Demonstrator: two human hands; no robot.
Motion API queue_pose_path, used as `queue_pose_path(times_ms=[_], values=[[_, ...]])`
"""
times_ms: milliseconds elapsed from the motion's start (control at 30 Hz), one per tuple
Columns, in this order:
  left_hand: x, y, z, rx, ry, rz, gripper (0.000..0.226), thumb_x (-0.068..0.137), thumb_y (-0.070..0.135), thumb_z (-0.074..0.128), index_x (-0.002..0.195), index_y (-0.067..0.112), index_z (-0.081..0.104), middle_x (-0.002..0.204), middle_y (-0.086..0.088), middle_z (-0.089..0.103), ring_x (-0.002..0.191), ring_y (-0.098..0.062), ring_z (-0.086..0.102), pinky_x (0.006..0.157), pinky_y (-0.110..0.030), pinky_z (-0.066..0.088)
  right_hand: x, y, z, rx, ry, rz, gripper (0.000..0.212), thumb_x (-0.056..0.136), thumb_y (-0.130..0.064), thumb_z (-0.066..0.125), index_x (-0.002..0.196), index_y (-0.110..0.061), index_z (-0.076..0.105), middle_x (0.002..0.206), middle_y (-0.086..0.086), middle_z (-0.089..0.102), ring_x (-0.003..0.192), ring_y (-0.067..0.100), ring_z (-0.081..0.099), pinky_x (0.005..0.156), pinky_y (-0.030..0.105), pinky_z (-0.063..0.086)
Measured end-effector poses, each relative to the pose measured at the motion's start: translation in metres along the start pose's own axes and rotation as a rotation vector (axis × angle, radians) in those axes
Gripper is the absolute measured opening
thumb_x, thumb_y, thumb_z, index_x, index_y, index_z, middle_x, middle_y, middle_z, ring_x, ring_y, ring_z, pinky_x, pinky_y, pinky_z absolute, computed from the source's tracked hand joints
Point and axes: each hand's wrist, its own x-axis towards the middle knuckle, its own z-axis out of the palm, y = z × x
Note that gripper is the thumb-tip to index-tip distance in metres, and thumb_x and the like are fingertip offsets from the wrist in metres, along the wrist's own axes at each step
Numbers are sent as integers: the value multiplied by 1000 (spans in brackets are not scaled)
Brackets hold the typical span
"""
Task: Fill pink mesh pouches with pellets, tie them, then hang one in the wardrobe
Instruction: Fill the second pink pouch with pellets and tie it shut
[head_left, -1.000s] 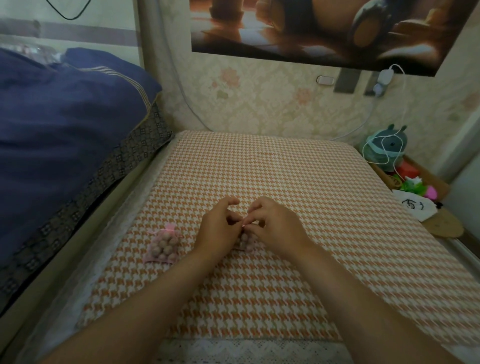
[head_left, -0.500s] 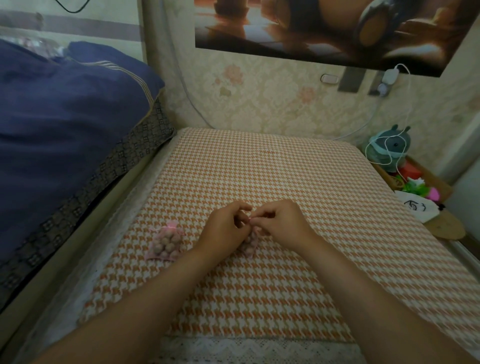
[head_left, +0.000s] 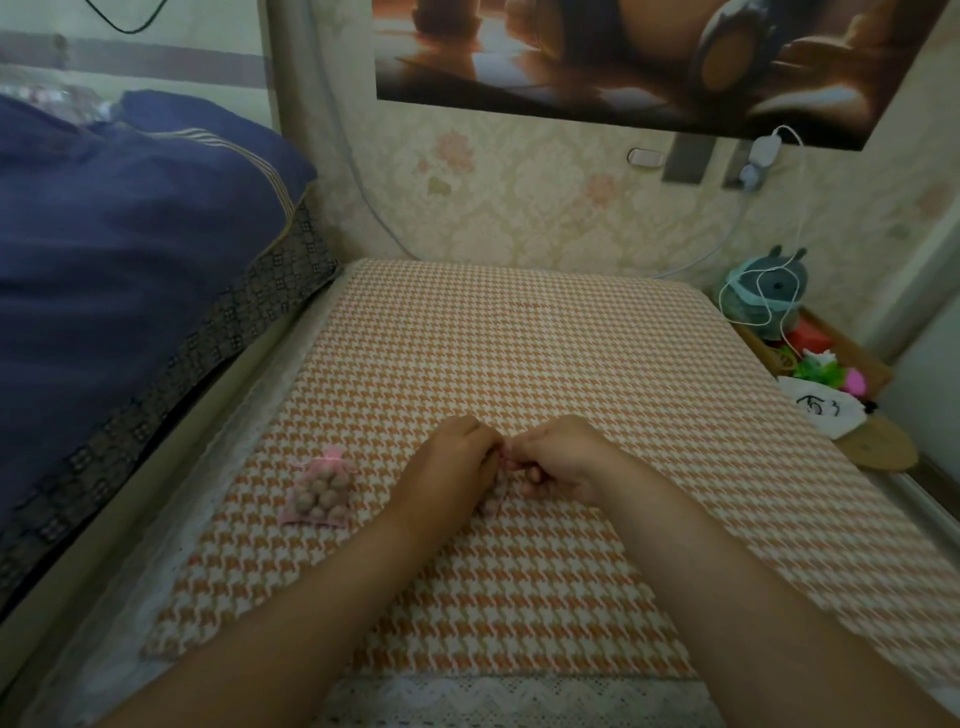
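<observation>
The small pink mesh pouch (head_left: 492, 500) of round brownish pellets lies on the near middle of the orange-and-white houndstooth woven cloth (head_left: 519, 338), mostly hidden between the two hands. The left hand (head_left: 448, 467) and the right hand (head_left: 563, 457) meet knuckle to knuckle above it, the fingers of both curled in and pinching its gathered neck; the thin drawstring itself is too small to make out. The likely risk is a loose knot: a slick string could slide open, or a sideways tug could tip the soft bag and spill hard, rolling pellets across the cloth. To the left lies a finished pink mesh pouch (head_left: 319, 491), lumpy and sheer, topped with a small bow. Farther left a dark blue quilt (head_left: 130, 234) with a patterned border slumps in soft folds
</observation>
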Motion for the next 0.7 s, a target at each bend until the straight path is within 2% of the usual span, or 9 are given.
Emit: queue_pose_path(times_ms=[100,200,267,333,400,467,533,600,700], values=[[0,-2,-1,-14,-16,-38,9,88,16,61,88,12,69,86,-2,61,81,-19,57,71,-38,51,-2,0,-3,-104,5,-107,16,93,-3,67,79,-2,73,67,9,66,37,7,46,45,26,55],[0,-3,-2,-43,-63,-81,10,90,22,61,90,17,69,91,2,56,78,-16,57,68,-35,51,-1,0,-8,-360,49,-258,18,90,-8,71,74,-9,78,65,5,70,42,14,57,62,42,62],[2,-5,-3,-93,-123,-141,11,93,26,59,92,19,68,95,5,53,76,-12,56,70,-33,50,-1,-1,-12,-505,35,-339,15,90,-11,71,79,-13,81,68,1,73,45,13,61,63,37,62],[3,-6,-5,-144,-182,-197,13,96,26,56,90,19,66,95,6,51,75,-10,56,73,-30,49,-3,-2,-13,-652,33,-407,11,89,-16,72,83,-18,82,75,-1,75,44,2,60,63,31,59],[2,-5,-5,-166,-200,-227,14,97,24,54,90,18,64,95,6,51,77,-9,56,76,-28,48,-4,-3,-13,-747,46,-460,11,89,-20,73,82,-22,81,77,-2,76,45,-6,58,69,32,59],[0,-3,-3,-161,-185,-265,12,97,22,53,89,20,63,95,7,52,79,-7,53,77,-26,47,-6,-4,-11,-770,55,-462,13,90,-21,72,80,-20,80,74,-2,75,47,-6,60,70,34,60],[-3,-2,-3,-177,-146,-314,9,95,23,56,88,23,62,91,10,55,78,-4,55,76,-26,47,-8,-3,-10,-719,46,-420,18,93,-21,69,80,-15,79,72,-4,73,51,5,67,65,36,62],[-6,1,-4,-206,-109,-330,4,93,24,60,89,23,61,86,10,59,76,-3,57,72,-25,49,-10,-1,-10,-627,19,-348,22,96,-20,65,82,-10,77,68,-6,71,54,18,71,60,32,60],[-10,4,-10,-234,-102,-306,9,89,22,67,83,25,62,78,15,61,72,3,57,66,-12,43,-10,3,-9,-435,-33,-217,22,99,-16,61,88,-4,75,59,8,66,52,22,69,57,30,56]])
